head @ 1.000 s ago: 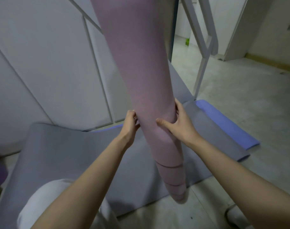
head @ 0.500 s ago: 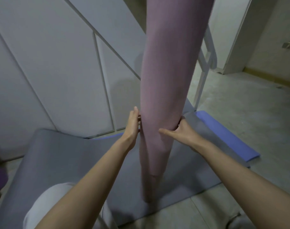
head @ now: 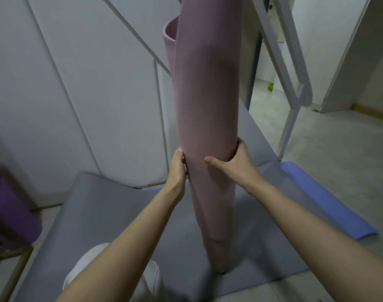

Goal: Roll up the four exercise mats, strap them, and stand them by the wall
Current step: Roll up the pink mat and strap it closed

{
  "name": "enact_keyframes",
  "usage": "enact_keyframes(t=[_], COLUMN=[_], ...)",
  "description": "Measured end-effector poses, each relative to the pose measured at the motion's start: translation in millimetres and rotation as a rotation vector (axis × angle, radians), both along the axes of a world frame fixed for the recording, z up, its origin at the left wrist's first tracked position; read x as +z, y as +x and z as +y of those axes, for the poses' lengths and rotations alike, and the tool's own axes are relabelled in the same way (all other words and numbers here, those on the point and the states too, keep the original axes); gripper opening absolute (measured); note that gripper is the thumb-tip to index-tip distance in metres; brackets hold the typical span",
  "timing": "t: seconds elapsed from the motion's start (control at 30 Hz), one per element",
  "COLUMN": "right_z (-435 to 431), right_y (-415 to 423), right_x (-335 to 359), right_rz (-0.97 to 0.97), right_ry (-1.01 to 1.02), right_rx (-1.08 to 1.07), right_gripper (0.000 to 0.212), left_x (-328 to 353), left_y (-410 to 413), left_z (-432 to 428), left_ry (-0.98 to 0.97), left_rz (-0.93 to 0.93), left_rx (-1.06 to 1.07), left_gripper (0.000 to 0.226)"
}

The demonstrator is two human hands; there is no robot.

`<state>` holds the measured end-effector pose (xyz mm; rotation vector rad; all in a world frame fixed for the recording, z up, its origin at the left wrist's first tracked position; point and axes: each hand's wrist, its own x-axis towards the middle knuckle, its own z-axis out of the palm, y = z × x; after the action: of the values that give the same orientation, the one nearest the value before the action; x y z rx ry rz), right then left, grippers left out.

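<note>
**Clerk:** Item one, the largest?

**Checker:** Panelled wall [head: 77, 94], pale, taking up the left and centre background. The tiled floor [head: 338, 160] is running off to the right.

**Clerk:** Item two?

**Checker:** Grey mat [head: 112, 214], lying unrolled on the floor at the foot of the wall, its far right end curving up.

**Clerk:** Item three?

**Checker:** Pink mat roll [head: 208, 105], standing almost upright in the centre. Its lower end is resting on the grey mat and its top is running out of frame. An outer layer is flaring loose at the upper left.

**Clerk:** Other mats?

**Checker:** Blue mat [head: 317, 199], lying flat and poking out from under the grey one on the right. Purple roll [head: 9, 210], sitting at the far left edge.

**Clerk:** Fixtures?

**Checker:** White ladder frame [head: 295, 83], leaning across the upper right.

**Clerk:** Hands?

**Checker:** Right hand [head: 238, 164] is wrapping the pink roll's right side, thumb across the front, fingers going round behind. Left hand [head: 177, 168] is pressing bent fingers onto the roll's left flank, gripping it at the same height.

**Clerk:** Smallest?

**Checker:** Green object [head: 270, 86], showing through the doorway, too small to identify.
</note>
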<state>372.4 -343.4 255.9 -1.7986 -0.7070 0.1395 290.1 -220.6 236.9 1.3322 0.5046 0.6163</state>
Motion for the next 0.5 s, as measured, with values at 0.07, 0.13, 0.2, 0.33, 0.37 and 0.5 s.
enact_keyframes(t=[0.07, 0.13, 0.2, 0.33, 0.37, 0.5], right_z=[2.2, 4.1, 5.5, 9.6, 9.3, 2.8], right_y=[-1.1, -1.5, -0.7, 2.9, 3.3, 1.1], right_x=[0.3, 2.8, 12.5, 37.8, 40.2, 36.1], right_rz=[-0.012, -0.025, -0.056, -0.105, -0.105, -0.127], right_ry=[0.002, 0.007, 0.032, 0.056, 0.049, 0.032], right_rx=[0.002, -0.003, -0.013, 0.004, 0.014, 0.009], right_gripper=[0.121, 0.118, 0.115, 0.123, 0.122, 0.117], left_x=[8.2, 15.2, 29.4, 54.4, 56.0, 41.9], left_y=[0.5, 2.3, 2.7, 6.0, 5.3, 3.7], left_z=[-2.1, -1.8, -5.4, -9.9, -11.6, -17.4], left_ry=[-0.040, -0.024, -0.005, -0.003, 0.004, 0.012], left_rz=[-0.068, -0.125, -0.190, -0.270, -0.263, -0.261], left_rx=[-0.001, 0.000, -0.003, 0.029, 0.048, 0.085], left_gripper=[0.037, 0.038, 0.041, 0.043, 0.047, 0.055])
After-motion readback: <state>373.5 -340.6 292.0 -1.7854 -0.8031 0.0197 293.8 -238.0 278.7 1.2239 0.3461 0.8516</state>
